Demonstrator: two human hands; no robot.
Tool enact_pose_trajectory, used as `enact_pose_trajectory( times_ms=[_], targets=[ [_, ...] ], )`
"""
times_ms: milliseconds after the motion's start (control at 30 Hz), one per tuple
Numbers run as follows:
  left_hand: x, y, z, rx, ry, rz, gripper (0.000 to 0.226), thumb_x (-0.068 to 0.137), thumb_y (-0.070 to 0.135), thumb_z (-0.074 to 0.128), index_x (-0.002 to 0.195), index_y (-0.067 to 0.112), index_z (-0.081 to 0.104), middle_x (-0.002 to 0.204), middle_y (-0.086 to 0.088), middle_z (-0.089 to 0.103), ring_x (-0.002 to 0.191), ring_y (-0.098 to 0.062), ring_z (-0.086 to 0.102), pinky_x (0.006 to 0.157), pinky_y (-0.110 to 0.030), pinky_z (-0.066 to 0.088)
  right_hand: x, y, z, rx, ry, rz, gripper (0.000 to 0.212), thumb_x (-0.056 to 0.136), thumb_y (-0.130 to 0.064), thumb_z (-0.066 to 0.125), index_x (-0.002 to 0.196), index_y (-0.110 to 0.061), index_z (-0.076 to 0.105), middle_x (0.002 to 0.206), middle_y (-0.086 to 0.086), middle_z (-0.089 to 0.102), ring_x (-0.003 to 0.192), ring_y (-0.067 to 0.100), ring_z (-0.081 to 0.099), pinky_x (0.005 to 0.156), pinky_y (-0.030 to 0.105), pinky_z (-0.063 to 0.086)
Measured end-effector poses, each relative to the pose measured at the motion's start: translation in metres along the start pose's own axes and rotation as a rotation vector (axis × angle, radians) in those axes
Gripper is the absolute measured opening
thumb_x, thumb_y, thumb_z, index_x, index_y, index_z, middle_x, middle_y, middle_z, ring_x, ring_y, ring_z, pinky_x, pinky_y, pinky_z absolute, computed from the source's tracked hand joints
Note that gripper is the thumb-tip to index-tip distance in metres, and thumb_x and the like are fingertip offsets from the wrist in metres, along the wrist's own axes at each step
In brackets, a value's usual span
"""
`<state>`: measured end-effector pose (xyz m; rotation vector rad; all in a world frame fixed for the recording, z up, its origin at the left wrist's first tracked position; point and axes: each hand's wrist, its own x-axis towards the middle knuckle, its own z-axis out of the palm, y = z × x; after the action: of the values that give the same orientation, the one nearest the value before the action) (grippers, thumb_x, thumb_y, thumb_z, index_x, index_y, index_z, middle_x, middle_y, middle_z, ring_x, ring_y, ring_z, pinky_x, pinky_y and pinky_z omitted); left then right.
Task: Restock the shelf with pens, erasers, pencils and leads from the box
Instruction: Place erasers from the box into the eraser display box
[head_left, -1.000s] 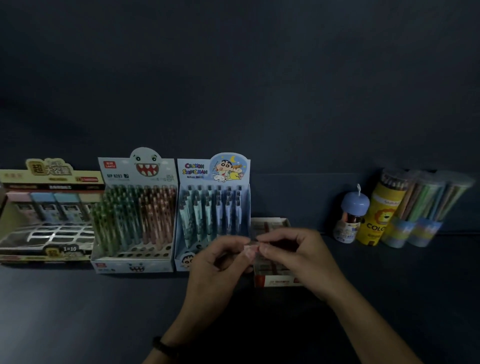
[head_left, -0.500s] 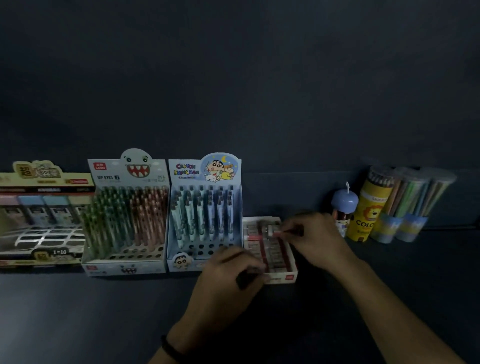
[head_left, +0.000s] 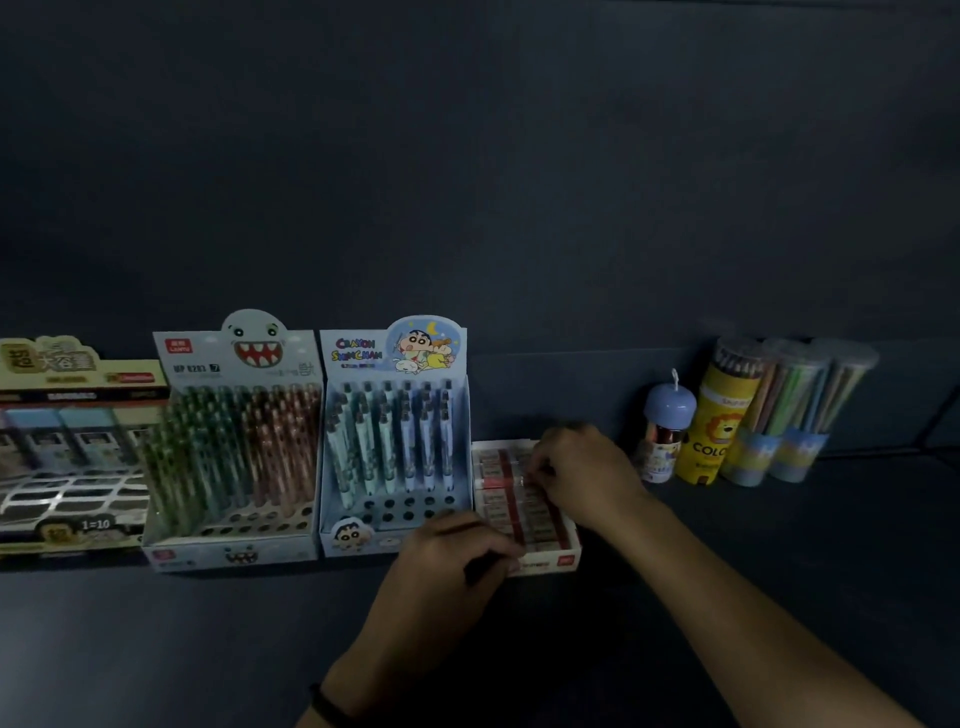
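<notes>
Head camera, looking down on a dark shelf (head_left: 208, 649).

Near the middle, touching the right side of the pen boxes: a small white-and-red eraser tray (head_left: 550, 564), flat on the shelf and packed with rows of wrapped erasers (head_left: 501, 501).

At the tray's front left corner, the left hand (head_left: 441, 566), fingers curled round the low front wall and thumb along the left side, gripping it; a black band (head_left: 324, 706) on that wrist.

Over the far half of the tray, the right hand (head_left: 582, 467), fingers bent and tips down among the erasers. Too blurred to tell whether pinching one or only pressing on them.

Left of the tray, side by side against the back wall:
- a Crayon Shinchan display box (head_left: 363, 353) with pale blue and white pens (head_left: 395, 441) upright in its holes, front rows of holes bare
- a shark-face display box (head_left: 234, 353) full of green and brown pens (head_left: 234, 447)
- a yellow display box (head_left: 67, 364), cut off by the left edge

Well apart to the right, close together: a small bottle (head_left: 667, 431) with a lilac cap, a yellow tube (head_left: 719, 415) printed with a lion, and two clear tubes (head_left: 789, 410) of pencils (head_left: 779, 384), all upright
</notes>
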<state>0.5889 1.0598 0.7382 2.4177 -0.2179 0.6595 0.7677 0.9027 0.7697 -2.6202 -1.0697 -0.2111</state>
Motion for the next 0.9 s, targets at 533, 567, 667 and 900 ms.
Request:
enact_pose_trajectory(
  times_ms=[533,567,667,900],
  targets=[
    [-0.028,0.089,0.007,-0.098,-0.272,0.4,0.005,0.103,0.037,0.065,0.102,0.033,0.068,0.108,0.017,0.057,0.102,-0.009,0.057,0.087,-0.03,0.05,-0.273,-0.059,-0.072,0.376,0.341,0.442,0.01,0.093,-0.024,0.08,0.098,-0.032,0.082,0.093,-0.023,0.073,0.091,-0.004,0.068,0.075,0.008,0.045],
    [-0.037,0.106,0.017,-0.116,-0.33,0.441,0.004,0.102,0.038,0.065,0.102,0.035,0.067,0.105,0.019,0.057,0.1,-0.007,0.057,0.084,-0.029,0.05,-0.302,-0.059,-0.072,0.373,0.355,0.504,0.009,0.093,-0.026,0.08,0.098,-0.033,0.081,0.094,-0.024,0.074,0.091,-0.003,0.069,0.076,0.009,0.046],
    [-0.072,0.159,0.063,-0.103,-0.492,0.57,0.01,0.102,0.047,0.056,0.102,0.038,0.061,0.103,0.017,0.056,0.097,-0.008,0.056,0.081,-0.03,0.051,-0.391,-0.049,-0.06,0.334,0.339,0.72,0.007,0.094,-0.034,0.077,0.099,-0.038,0.08,0.096,-0.024,0.074,0.093,-0.005,0.068,0.081,0.013,0.049],
    [-0.21,0.3,0.196,-0.108,-0.933,0.768,0.03,0.101,0.058,0.051,0.112,0.033,0.062,0.11,0.012,0.058,0.109,-0.011,0.056,0.088,-0.033,0.05,-0.642,-0.062,-0.034,0.346,0.369,1.218,0.01,0.092,-0.034,0.076,0.101,-0.033,0.08,0.083,-0.02,0.074,0.083,-0.005,0.068,0.072,0.01,0.045]
  ],
)
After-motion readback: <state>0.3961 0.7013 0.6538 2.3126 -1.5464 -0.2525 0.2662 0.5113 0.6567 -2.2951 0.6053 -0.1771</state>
